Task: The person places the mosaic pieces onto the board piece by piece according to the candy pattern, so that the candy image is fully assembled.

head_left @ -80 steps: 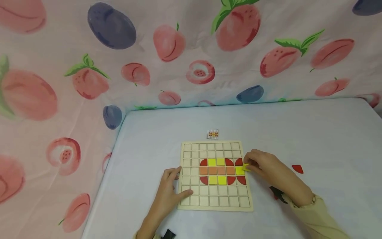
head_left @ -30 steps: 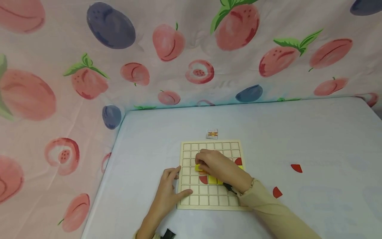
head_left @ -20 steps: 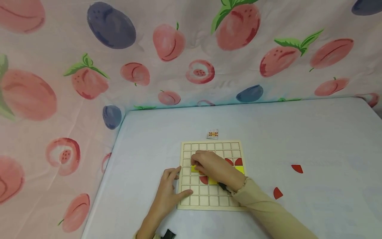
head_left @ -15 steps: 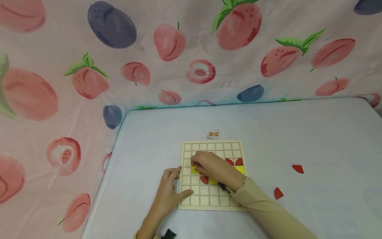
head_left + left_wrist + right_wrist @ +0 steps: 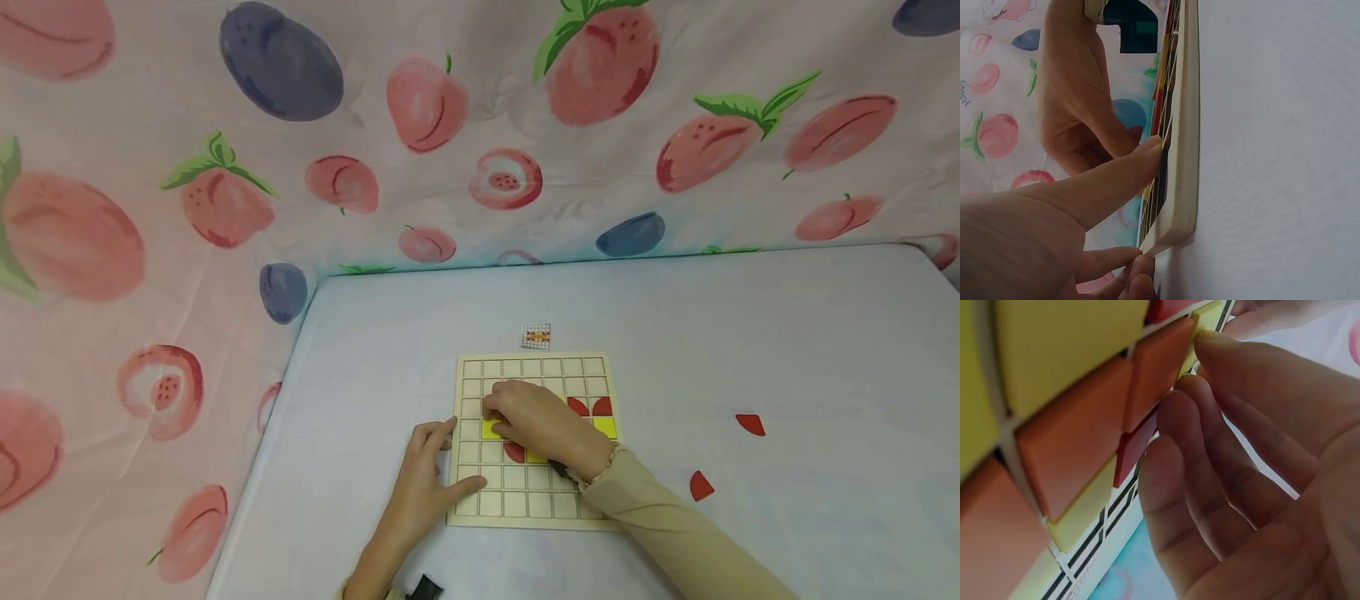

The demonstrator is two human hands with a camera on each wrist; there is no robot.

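Note:
A square wooden grid board point(image 5: 513, 503) lies on the table, partly filled with yellow, orange and red tiles. My left hand point(image 5: 425, 477) holds its left side, thumb on top and the other fingers against the edge. Across the board reaches my right hand point(image 5: 542, 419), thumb and index finger on a yellow square tile point(image 5: 490, 430) in a cell left of the pattern. In the right wrist view, the thumb meets that yellow tile point(image 5: 1210, 317) beyond an orange tile point(image 5: 1159, 369). The hand hides much of the pattern's middle in the head view.
Two loose red quarter-round tiles, an upper one point(image 5: 751, 424) and a lower one point(image 5: 701, 485), lie right of the board. A small printed pattern card point(image 5: 536, 336) lies behind it. Fruit-print cloth point(image 5: 450, 192) stands behind and left of the white table.
My right hand has carried the yellow tile from the board's right edge leftward across the pattern, and the tile now sits flat in a cell. My left hand has stayed in place.

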